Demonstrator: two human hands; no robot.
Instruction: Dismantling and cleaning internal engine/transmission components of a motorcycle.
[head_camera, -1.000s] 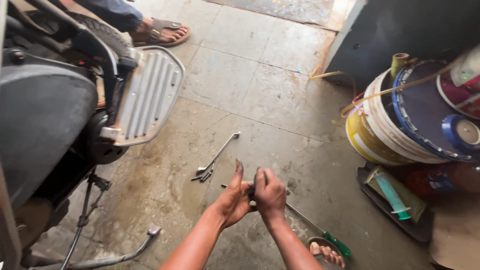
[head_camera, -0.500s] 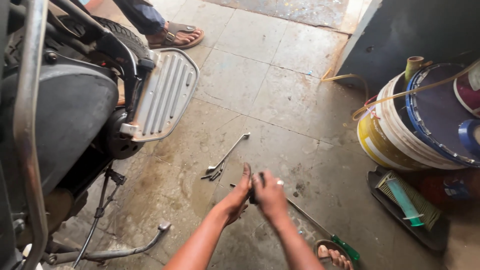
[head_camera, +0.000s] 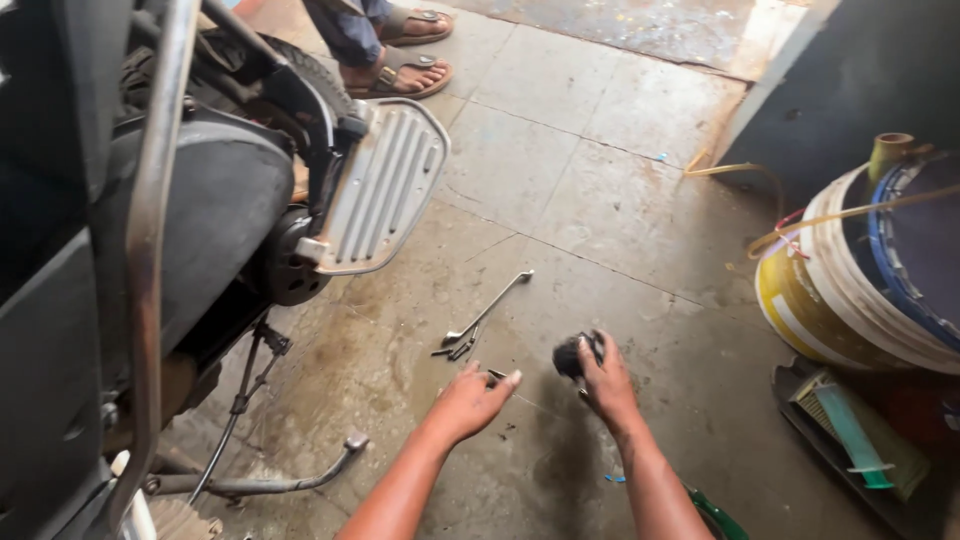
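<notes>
Since the earlier frames the view has swung closer to the motorbike (head_camera: 200, 200) on the left, and the two hands, then pressed together, have come apart. The left hand (head_camera: 470, 400) now hovers low over the floor (head_camera: 620, 200) with its grip spread and holding nothing, just below the spanners (head_camera: 480, 320) lying there. To its right, the right hand (head_camera: 605, 380) has its grip curled around a small dark part (head_camera: 572, 355), which sits at its fingertips. Stacked buckets (head_camera: 850, 280) stand far right.
</notes>
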